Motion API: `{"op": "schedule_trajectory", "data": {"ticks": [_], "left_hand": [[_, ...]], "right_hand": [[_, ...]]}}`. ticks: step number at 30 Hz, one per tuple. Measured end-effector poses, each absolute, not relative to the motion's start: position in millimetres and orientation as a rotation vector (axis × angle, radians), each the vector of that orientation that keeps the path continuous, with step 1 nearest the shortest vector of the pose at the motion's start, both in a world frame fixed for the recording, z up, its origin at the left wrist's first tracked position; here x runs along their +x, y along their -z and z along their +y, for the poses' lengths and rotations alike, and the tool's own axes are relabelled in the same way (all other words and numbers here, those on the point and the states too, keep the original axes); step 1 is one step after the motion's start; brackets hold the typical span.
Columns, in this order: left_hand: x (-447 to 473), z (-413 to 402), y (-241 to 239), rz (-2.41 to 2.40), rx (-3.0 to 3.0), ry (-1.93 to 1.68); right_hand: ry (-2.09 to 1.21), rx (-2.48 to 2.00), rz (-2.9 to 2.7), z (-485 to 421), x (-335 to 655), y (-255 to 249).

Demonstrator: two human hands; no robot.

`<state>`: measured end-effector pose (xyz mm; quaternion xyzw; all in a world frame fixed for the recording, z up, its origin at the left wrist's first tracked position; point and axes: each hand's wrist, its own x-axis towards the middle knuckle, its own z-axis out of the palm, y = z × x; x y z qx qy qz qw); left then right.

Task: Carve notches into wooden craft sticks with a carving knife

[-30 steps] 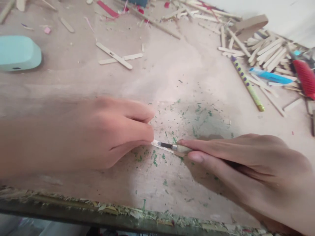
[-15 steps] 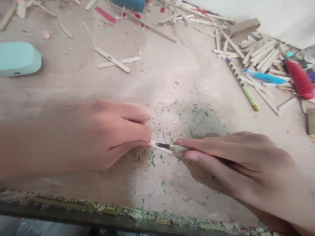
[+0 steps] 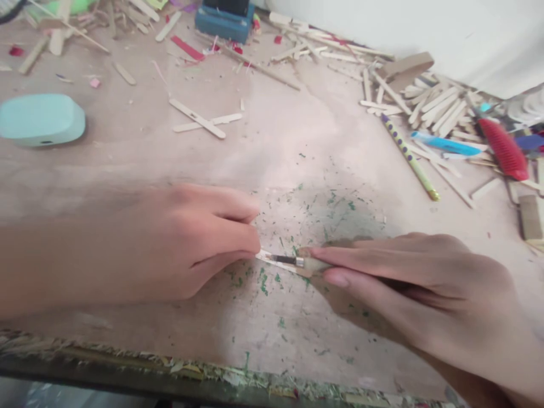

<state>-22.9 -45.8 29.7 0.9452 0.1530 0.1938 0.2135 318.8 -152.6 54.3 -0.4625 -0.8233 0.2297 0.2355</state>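
My left hand [image 3: 212,238] is closed, its fingers pinching the left end of a thin pale wooden stick [image 3: 293,268] against the tabletop. My right hand [image 3: 425,283] is closed around a paintbrush-like tool [image 3: 312,265] with a pale handle, a silver collar and a dark narrow end. The dark end lies along the stick, close to my left fingertips. Whether that end is bristle or blade is too blurred to tell. Small green shavings [image 3: 263,280] are scattered around both hands.
A mint-coloured case [image 3: 42,118] stands at the left. Two crossed craft sticks [image 3: 199,119] lie beyond my left hand. To the right are a dotted pencil [image 3: 410,158], a blue strip [image 3: 446,143], a red-handled tool [image 3: 504,148] and piled sticks [image 3: 440,107]. Debris lines the front edge [image 3: 191,371].
The view has tilted up slightly, so the table's contents sit lower in the picture. Both hands keep their grips, and the tool stays against the stick with hardly any shift.
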Motion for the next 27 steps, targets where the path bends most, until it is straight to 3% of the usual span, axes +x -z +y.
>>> {"op": "schedule_trajectory", "data": {"ticks": [9, 21, 27], "left_hand": [[-23, -46, -26, 0.423, 2.604, -0.508], [-21, -46, -34, 0.406, 2.600, -0.513], [-24, -47, -29, 0.445, 2.587, -0.502]], "right_hand": [[-0.550, -1.272, -2.308, -157, 312, -47], [-0.741, -1.290, -2.318, -153, 307, -62], [-0.592, -1.235, -2.349, -159, 312, -49]]}}
